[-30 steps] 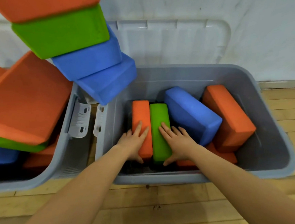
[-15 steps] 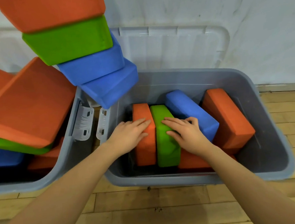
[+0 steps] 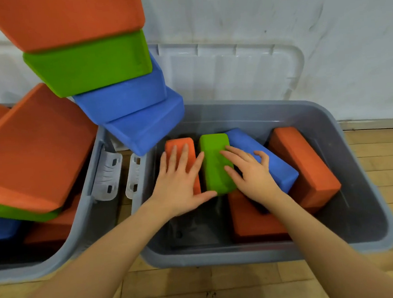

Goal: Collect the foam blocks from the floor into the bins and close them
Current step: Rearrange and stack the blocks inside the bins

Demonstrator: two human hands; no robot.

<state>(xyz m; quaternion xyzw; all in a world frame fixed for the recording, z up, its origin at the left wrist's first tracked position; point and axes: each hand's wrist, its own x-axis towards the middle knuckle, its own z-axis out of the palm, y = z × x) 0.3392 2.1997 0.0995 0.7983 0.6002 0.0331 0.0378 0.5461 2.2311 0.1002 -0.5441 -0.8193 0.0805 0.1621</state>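
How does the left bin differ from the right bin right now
The left bin is heaped, its foam blocks towering above its rim; the right bin holds blocks below its rim with bare floor showing. Both hands reach into the right bin, none into the left. Both are grey, lidless.

Left hand (image 3: 180, 185) lies flat, fingers spread, on an upright orange block (image 3: 183, 150) inside the grey bin (image 3: 258, 254). Just to its right, the right hand (image 3: 251, 171) presses a green block (image 3: 215, 161), its fingers reaching onto the tilted blue block (image 3: 269, 159) beyond; another orange block (image 3: 307, 163) leans farther right
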